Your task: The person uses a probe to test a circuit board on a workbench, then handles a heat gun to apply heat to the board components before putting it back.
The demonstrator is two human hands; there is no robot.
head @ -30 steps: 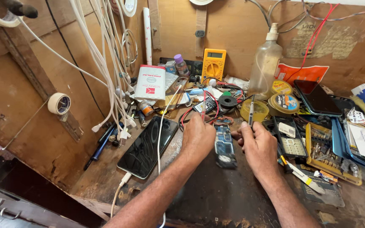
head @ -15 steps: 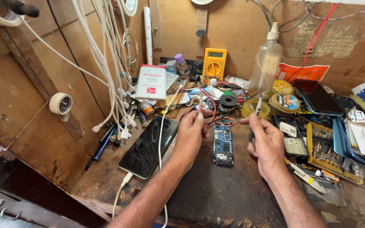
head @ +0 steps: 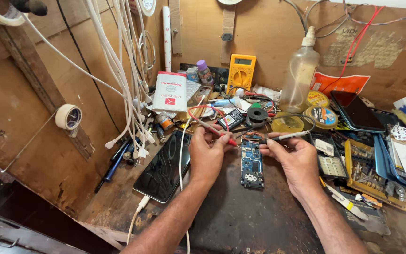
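Observation:
A blue phone circuit board (head: pixel 252 162) lies flat on the dark worn bench between my hands. My left hand (head: pixel 207 153) pinches a red-tipped probe (head: pixel 217 132) whose red lead loops away behind it; its tip points at the board's top left. My right hand (head: pixel 294 157) grips a grey pen-like probe (head: pixel 288 136), tip resting near the board's upper right edge. A yellow multimeter (head: pixel 241 73) leans against the back wall behind them.
A black smartphone (head: pixel 164 167) on a white cable lies left of my left hand. White cables (head: pixel 128 75) hang at left. A plastic bottle (head: pixel 299 77), round tins (head: pixel 322 116), a solder spool (head: pixel 257 115), a parts tray (head: pixel 365 174) and another dark phone (head: pixel 355 110) crowd the back and right.
Both hands have shifted away from the board's sides to its top end. The left hand now holds the red probe, the right the grey probe, both tips at the board.

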